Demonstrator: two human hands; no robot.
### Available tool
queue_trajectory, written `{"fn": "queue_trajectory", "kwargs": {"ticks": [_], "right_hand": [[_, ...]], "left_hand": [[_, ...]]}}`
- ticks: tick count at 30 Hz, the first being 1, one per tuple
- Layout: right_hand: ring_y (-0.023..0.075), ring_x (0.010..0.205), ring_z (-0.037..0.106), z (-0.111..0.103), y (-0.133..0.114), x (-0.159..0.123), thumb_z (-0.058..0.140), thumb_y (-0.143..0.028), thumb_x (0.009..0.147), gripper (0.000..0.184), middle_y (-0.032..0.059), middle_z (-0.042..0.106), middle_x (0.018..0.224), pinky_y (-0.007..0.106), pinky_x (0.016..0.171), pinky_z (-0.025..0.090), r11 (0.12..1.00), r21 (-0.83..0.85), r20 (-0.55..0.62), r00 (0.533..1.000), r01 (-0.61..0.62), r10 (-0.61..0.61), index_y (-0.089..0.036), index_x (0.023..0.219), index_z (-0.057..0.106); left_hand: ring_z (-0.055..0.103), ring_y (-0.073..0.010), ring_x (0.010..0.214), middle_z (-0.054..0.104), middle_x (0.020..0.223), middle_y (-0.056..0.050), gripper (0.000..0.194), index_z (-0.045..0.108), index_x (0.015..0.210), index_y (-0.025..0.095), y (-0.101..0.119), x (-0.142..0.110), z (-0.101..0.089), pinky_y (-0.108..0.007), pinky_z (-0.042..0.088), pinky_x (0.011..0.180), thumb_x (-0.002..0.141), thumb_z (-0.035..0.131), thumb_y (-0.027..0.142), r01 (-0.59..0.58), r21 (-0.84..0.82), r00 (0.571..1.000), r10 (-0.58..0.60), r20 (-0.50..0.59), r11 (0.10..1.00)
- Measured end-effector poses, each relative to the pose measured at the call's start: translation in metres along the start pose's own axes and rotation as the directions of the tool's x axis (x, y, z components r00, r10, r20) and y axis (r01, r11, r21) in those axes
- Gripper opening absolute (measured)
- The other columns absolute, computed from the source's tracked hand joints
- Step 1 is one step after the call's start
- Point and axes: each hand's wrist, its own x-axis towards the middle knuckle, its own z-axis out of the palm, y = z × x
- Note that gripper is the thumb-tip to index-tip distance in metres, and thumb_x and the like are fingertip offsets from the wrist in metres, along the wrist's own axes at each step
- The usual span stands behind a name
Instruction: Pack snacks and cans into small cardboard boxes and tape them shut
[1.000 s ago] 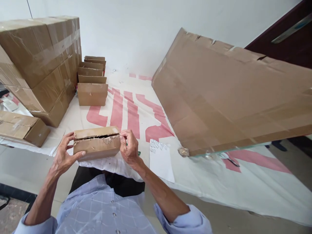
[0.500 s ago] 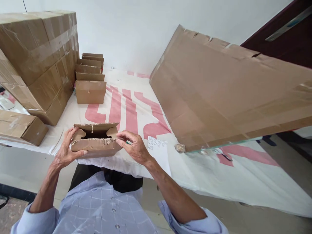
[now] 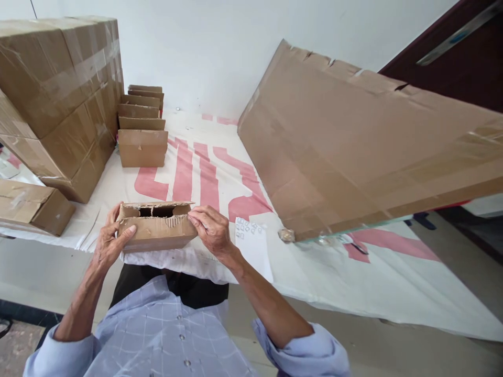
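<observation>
A small brown cardboard box [image 3: 159, 234] stands at the front edge of the cloth-covered table, its narrow top partly open. Torn edges and a patch of bare corrugation show along its front rim, and side flaps are folded inward over the dark opening. My left hand [image 3: 110, 241] grips the left end, thumb across the front face and fingers behind. At the right upper corner, my right hand [image 3: 212, 229] pinches the box edge with thumb and fingertips. The inside of the box is too dark to make out.
Taped cartons [image 3: 58, 94] are stacked at the left, with a closed box [image 3: 35, 207] before them. Small open boxes [image 3: 142, 148] stand in a row behind. A big cardboard sheet [image 3: 353, 152] leans at the right. Paper with small drawn marks [image 3: 253, 248] lies right of my hand.
The box's top opening has narrowed as its front and back edges came closer. My left thumb has moved up the front face, and my right fingers have closed tighter at the corner.
</observation>
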Motion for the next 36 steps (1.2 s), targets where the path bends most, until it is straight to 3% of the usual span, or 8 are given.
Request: {"fn": "queue_trajectory", "kwargs": {"ticks": [6,10,16,20,26,30,36], "right_hand": [[0.0251,0.095,0.076,-0.002,0.002,0.003,0.062,-0.029,0.105,0.016,0.0101,0.078,0.102,0.043,0.086,0.065,0.995,0.078,0.041,0.998,-0.059,0.056,-0.025,0.102,0.077],[0.0238,0.089,0.074,-0.004,0.001,0.004,0.058,-0.028,0.106,0.019,0.0080,0.077,0.095,0.041,0.084,0.062,0.986,0.116,0.090,0.990,-0.120,0.110,-0.025,0.098,0.076],[0.0248,0.090,0.073,-0.003,0.003,0.005,0.054,-0.027,0.109,0.026,0.0094,0.077,0.095,0.042,0.084,0.061,0.999,-0.039,0.047,0.999,-0.016,0.018,-0.026,0.095,0.076],[0.0252,0.089,0.070,-0.002,0.006,0.000,0.053,-0.025,0.110,0.029,0.0101,0.079,0.097,0.043,0.081,0.059,0.979,-0.190,0.013,0.997,0.076,-0.075,-0.027,0.095,0.077],[0.0247,0.087,0.067,0.003,0.009,-0.015,0.054,-0.022,0.110,0.025,0.0100,0.078,0.099,0.042,0.078,0.054,0.974,-0.194,-0.011,0.993,0.117,-0.122,-0.027,0.099,0.076],[0.0237,0.084,0.065,0.006,0.008,-0.022,0.052,-0.023,0.111,0.027,0.0097,0.077,0.099,0.042,0.077,0.053,0.976,-0.188,-0.014,0.993,0.110,-0.115,-0.026,0.098,0.076],[0.0221,0.081,0.065,0.009,-0.005,-0.032,0.054,-0.017,0.109,0.023,0.0085,0.076,0.097,0.039,0.075,0.055,0.952,-0.218,-0.084,0.968,0.213,-0.236,-0.024,0.097,0.073]], "left_hand": [[0.036,-0.0412,0.164,0.045,0.173,-0.003,0.044,0.083,0.091,0.023,-0.003,-0.003,0.011,-0.059,0.031,0.137,0.086,0.079,0.067,0.026,-0.063,0.996,-0.031,-0.082,0.998],[0.038,-0.0410,0.163,0.048,0.171,-0.006,0.042,0.084,0.092,0.023,-0.004,0.001,0.007,-0.060,0.032,0.137,0.085,0.082,0.065,0.007,-0.053,0.997,-0.011,-0.078,0.999],[0.037,-0.0394,0.163,0.045,0.172,-0.006,0.046,0.085,0.101,0.024,0.002,0.010,0.005,-0.057,0.032,0.137,0.086,0.080,0.067,-0.031,0.024,0.998,0.033,-0.050,0.999],[0.041,-0.0385,0.161,0.047,0.170,-0.007,0.046,0.084,0.104,0.022,0.001,0.010,0.013,-0.055,0.036,0.135,0.090,0.075,0.066,-0.033,0.027,0.994,0.036,-0.102,0.999],[0.043,-0.0390,0.160,0.052,0.165,-0.009,0.046,0.083,0.105,0.023,-0.003,0.009,0.024,-0.055,0.037,0.134,0.088,0.076,0.065,-0.040,0.013,0.980,0.042,-0.193,0.999],[0.042,-0.0377,0.160,0.052,0.166,-0.008,0.046,0.083,0.106,0.024,-0.002,0.010,0.023,-0.053,0.036,0.134,0.090,0.074,0.066,-0.034,0.031,0.983,0.039,-0.178,0.999],[0.043,-0.0362,0.161,0.052,0.167,-0.010,0.044,0.085,0.107,0.022,-0.003,0.009,0.022,-0.052,0.036,0.134,0.088,0.078,0.062,-0.030,-0.009,0.984,0.028,-0.174,1.000]]}}
